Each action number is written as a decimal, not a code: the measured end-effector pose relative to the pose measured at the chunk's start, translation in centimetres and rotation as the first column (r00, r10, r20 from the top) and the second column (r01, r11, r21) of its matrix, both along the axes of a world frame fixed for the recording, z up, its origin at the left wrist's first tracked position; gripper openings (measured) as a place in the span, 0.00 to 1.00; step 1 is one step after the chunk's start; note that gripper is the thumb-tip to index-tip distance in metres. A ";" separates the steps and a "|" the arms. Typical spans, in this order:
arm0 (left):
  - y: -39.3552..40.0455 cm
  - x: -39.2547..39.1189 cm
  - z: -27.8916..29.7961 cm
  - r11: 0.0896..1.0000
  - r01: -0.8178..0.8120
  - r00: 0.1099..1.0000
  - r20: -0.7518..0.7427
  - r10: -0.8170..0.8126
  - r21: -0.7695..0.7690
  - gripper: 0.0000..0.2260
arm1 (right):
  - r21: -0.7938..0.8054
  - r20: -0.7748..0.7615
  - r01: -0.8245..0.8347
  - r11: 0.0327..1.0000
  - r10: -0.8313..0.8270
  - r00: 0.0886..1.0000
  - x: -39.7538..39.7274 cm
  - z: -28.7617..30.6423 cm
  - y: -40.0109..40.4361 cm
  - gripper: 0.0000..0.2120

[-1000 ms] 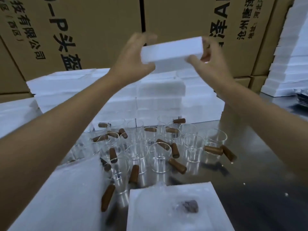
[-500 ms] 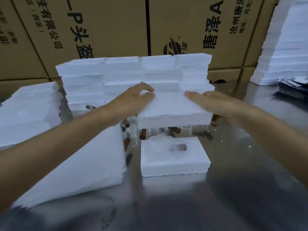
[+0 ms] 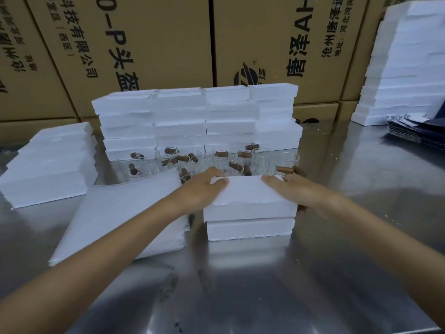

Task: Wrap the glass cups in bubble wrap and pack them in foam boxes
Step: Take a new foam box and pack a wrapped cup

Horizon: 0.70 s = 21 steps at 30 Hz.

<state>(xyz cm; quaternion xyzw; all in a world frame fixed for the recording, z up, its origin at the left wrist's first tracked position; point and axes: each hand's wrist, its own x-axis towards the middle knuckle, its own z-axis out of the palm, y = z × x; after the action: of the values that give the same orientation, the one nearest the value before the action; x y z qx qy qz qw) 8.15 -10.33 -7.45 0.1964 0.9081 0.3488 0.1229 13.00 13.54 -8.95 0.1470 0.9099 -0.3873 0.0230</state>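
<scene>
Your near side of the steel table is open and shiny, with room on your right as well. On your left a slanted sheet of white wrap lies just beside the box, its edge almost touching, and farther left stands a low pile of foam slabs.

Your left hand grips the left end of the foam lid, thumb curled onto its top. Your right hand holds the right end, fingers laid along the top and wrapping down the side. The lid sits on the foam box base, edges nearly lined up, a seam showing between them.

Just behind the lid the glass cups with brown handles crowd together, close to your fingertips. Behind them rises a wall of stacked foam boxes, then printed cardboard cartons. At the far right stand a tall foam stack and a pile of dark flat sheets.
</scene>
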 end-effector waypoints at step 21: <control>0.9 2.5 0.2 0.989 -0.141 0.990 -0.025 0.142 0.035 0.27 | -0.623 -0.011 0.129 0.772 -0.173 0.985 3.0 -0.2 -0.8 0.21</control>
<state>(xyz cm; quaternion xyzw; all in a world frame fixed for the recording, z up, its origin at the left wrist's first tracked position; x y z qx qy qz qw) 10.61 -9.40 -7.20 0.1383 0.9154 0.3690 0.0824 16.04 12.72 -9.18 0.1907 0.7177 -0.6697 0.0081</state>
